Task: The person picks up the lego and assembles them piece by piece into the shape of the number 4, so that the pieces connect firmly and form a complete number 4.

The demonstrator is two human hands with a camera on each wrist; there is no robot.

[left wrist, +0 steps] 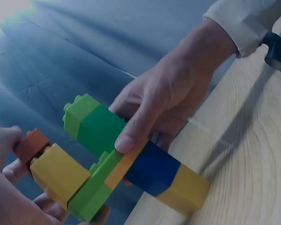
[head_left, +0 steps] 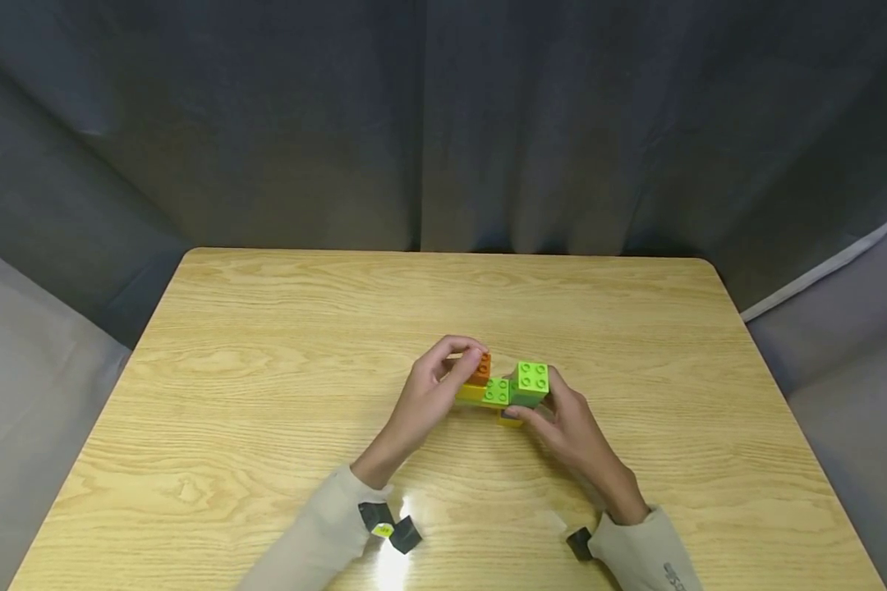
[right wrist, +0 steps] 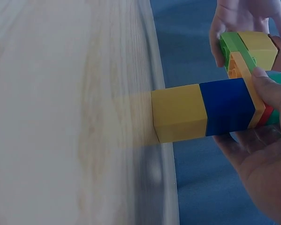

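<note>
My right hand (head_left: 572,423) grips the upright column of a toy brick build. From bottom up, the column shows a yellow brick (right wrist: 180,112), a blue brick (right wrist: 228,107), a flat orange piece (left wrist: 124,166), a sliver of red, a dark green brick (left wrist: 100,129) and a light green brick (head_left: 532,377). On the build's left side, a light green piece (head_left: 497,391) carries another yellow brick (left wrist: 60,173) with a small orange-red brick (left wrist: 32,145) on top. My left hand (head_left: 429,394) pinches the orange-red brick, other fingers reaching beneath this side arm.
The wooden table (head_left: 266,369) lies under both hands, its far edge in front of a dark curtain (head_left: 303,123). Black wrist mounts (head_left: 375,519) sit at the sleeves. Pale cloth (head_left: 29,394) hangs at the sides.
</note>
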